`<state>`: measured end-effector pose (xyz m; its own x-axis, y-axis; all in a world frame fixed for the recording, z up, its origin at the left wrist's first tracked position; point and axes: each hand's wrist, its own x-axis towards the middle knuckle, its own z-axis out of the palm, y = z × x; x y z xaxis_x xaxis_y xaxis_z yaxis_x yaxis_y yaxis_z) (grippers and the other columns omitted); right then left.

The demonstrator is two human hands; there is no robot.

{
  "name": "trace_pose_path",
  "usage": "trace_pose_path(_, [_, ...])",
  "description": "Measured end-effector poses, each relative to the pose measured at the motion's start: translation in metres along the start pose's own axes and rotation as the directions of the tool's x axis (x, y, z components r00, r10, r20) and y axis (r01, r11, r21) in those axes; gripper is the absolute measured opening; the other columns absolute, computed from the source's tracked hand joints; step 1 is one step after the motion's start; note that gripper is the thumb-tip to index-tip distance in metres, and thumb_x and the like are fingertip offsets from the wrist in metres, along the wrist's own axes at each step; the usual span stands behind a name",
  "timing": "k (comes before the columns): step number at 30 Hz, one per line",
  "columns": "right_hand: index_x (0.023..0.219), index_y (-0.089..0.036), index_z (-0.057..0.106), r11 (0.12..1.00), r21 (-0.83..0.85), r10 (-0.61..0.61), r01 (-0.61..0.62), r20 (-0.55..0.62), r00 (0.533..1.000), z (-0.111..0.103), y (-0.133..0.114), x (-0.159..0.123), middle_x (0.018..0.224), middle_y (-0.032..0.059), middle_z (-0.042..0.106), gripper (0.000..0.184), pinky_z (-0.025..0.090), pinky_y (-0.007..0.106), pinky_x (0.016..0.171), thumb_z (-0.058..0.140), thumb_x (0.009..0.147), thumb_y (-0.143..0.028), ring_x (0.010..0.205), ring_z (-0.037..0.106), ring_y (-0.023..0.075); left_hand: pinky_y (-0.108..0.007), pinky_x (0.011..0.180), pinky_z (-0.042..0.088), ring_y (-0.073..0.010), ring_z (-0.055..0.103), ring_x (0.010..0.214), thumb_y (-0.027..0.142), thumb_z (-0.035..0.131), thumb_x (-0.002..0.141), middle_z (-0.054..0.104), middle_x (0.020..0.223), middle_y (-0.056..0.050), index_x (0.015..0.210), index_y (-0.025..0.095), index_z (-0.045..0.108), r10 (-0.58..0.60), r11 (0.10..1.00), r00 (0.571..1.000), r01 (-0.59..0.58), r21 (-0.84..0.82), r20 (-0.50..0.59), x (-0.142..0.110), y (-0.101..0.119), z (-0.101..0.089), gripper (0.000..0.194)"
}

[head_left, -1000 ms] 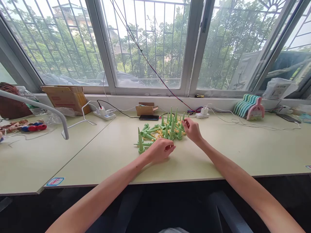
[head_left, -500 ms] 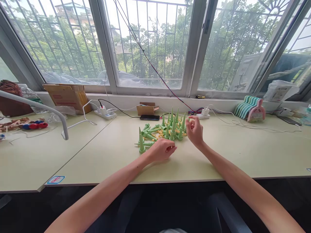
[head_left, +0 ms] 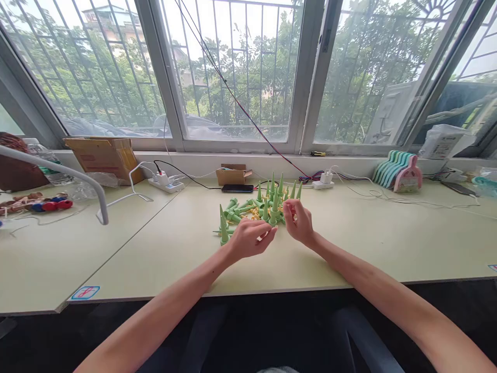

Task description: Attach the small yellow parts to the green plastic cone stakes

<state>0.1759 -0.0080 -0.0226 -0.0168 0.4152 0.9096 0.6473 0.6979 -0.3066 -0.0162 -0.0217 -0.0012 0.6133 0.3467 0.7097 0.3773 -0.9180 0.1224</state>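
Green cone-shaped plastic spikes (head_left: 275, 204) with round collars stand or lie in a cluster in front of me. Among them are small yellow plastic pieces (head_left: 254, 211). My left hand (head_left: 250, 239) is at the near edge of the cluster, its thumb and fingers pinched together; whatever is between them is too small to make out. Close by on the right, my right hand (head_left: 300, 223) hovers with its fingers curled into a pinch, the contents hidden. Behind it rise the tips of more spikes. One upright spike (head_left: 224, 230) is just left of my left hand.
A black phone (head_left: 237, 188) lies behind the cluster, before a small open cardboard box (head_left: 233, 175). Power strips (head_left: 166, 181) and cables run along the window side. Pastel hangers (head_left: 399, 171) stand at right; a white curved metal tube (head_left: 87, 181) reaches in from the left.
My right hand has moved left and slightly nearer, away from the right end of the spike cluster and toward my left hand. The left hand stays nearly in place; the view has shifted slightly.
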Motion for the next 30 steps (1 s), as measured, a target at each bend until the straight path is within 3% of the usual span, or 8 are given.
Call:
trace_pose_path(3, [0.090, -0.021, 0.049, 0.996, 0.033, -0.088, 0.084, 0.129, 0.988, 0.005, -0.004, -0.006, 0.057, -0.0056, 0.049, 0.012, 0.032, 0.020, 0.046, 0.042, 0.097, -0.026, 0.043, 0.039, 0.0079, -0.024, 0.046, 0.030, -0.0088, 0.037, 0.042, 0.029, 0.047, 0.091, 0.045, 0.047, 0.002, 0.056, 0.019, 0.049, 0.044, 0.988, 0.989, -0.022, 0.152, -0.141, -0.001, -0.001, -0.021, 0.036])
trace_pose_path(7, [0.089, -0.021, 0.049, 0.980, 0.072, -0.200, 0.188, 0.290, 0.936, 0.013, -0.008, -0.015, 0.067, -0.0026, 0.054, 0.011, 0.034, 0.020, 0.051, 0.041, 0.097, -0.021, 0.051, 0.044, 0.0085, -0.020, 0.045, 0.032, -0.0071, 0.038, 0.042, 0.023, 0.051, 0.088, 0.047, 0.047, 0.004, 0.066, 0.019, 0.054, 0.051, 0.968, 0.919, 0.051, 0.245, -0.392, -0.012, -0.002, -0.053, 0.023])
trace_pose_path(9, [0.091, -0.020, 0.051, 0.974, 0.072, -0.225, 0.213, 0.373, 0.900, 0.018, -0.009, -0.018, 0.075, -0.0007, 0.057, 0.012, 0.035, 0.020, 0.051, 0.040, 0.097, -0.020, 0.054, 0.046, 0.0087, -0.019, 0.047, 0.035, -0.0064, 0.040, 0.043, 0.023, 0.053, 0.088, 0.050, 0.050, 0.005, 0.072, 0.019, 0.054, -0.026, 0.957, 0.883, 0.158, 0.245, -0.469, -0.024, -0.005, -0.066, 0.016])
trace_pose_path(11, [0.096, -0.020, 0.053, 0.974, 0.034, -0.217, 0.225, 0.438, 0.872, 0.021, -0.009, -0.021, 0.082, 0.0011, 0.059, 0.011, 0.037, 0.021, 0.053, 0.041, 0.097, -0.021, 0.056, 0.048, 0.0091, -0.018, 0.048, 0.037, -0.0061, 0.042, 0.044, 0.026, 0.054, 0.089, 0.051, 0.054, 0.006, 0.080, 0.019, 0.053, -0.209, 0.929, 0.855, 0.325, 0.175, -0.475, -0.036, -0.012, -0.075, 0.011])
trace_pose_path(15, [0.107, -0.020, 0.053, 0.977, -0.030, -0.168, 0.211, 0.497, 0.851, 0.025, -0.010, -0.022, 0.096, 0.0052, 0.062, 0.014, 0.044, 0.023, 0.058, 0.045, 0.096, -0.023, 0.064, 0.057, 0.0113, -0.018, 0.049, 0.035, -0.0067, 0.036, 0.043, 0.038, 0.054, 0.089, 0.043, 0.050, 0.009, 0.089, 0.020, 0.054, -0.467, 0.870, 0.874, 0.482, 0.107, -0.138, -0.059, -0.031, -0.080, 0.018])
trace_pose_path(20, [0.110, -0.019, 0.053, 0.977, -0.036, -0.153, 0.210, 0.565, 0.811, 0.025, -0.012, -0.021, 0.110, 0.0078, 0.062, 0.017, 0.049, 0.024, 0.064, 0.047, 0.095, -0.019, 0.079, 0.064, 0.0146, -0.020, 0.047, 0.030, -0.0074, 0.034, 0.044, 0.045, 0.056, 0.085, 0.042, 0.048, 0.007, 0.072, 0.017, 0.057, -0.489, 0.871, 0.867, 0.478, 0.115, 0.097, -0.067, -0.045, -0.064, 0.030])
trace_pose_path(27, [0.116, -0.017, 0.052, 0.980, -0.035, -0.129, 0.194, 0.630, 0.766, 0.028, -0.015, -0.020, 0.123, 0.0102, 0.060, 0.023, 0.052, 0.026, 0.073, 0.042, 0.095, -0.018, 0.092, 0.066, 0.0169, -0.022, 0.052, 0.032, -0.0085, 0.034, 0.049, 0.042, 0.051, 0.088, 0.042, 0.051, 0.006, 0.067, 0.016, 0.056, -0.521, 0.852, 0.815, 0.516, 0.089, 0.254, -0.052, -0.034, -0.046, 0.033])
trace_pose_path(30, [0.118, -0.017, 0.051, 0.983, -0.059, -0.093, 0.172, 0.649, 0.755, 0.031, -0.018, -0.020, 0.122, 0.0115, 0.060, 0.024, 0.051, 0.027, 0.071, 0.043, 0.095, -0.019, 0.090, 0.065, 0.0176, -0.023, 0.053, 0.033, -0.0090, 0.036, 0.050, 0.040, 0.051, 0.089, 0.044, 0.052, 0.005, 0.069, 0.017, 0.057, -0.497, 0.865, 0.824, 0.495, 0.081, 0.270, -0.044, -0.032, -0.037, 0.030])
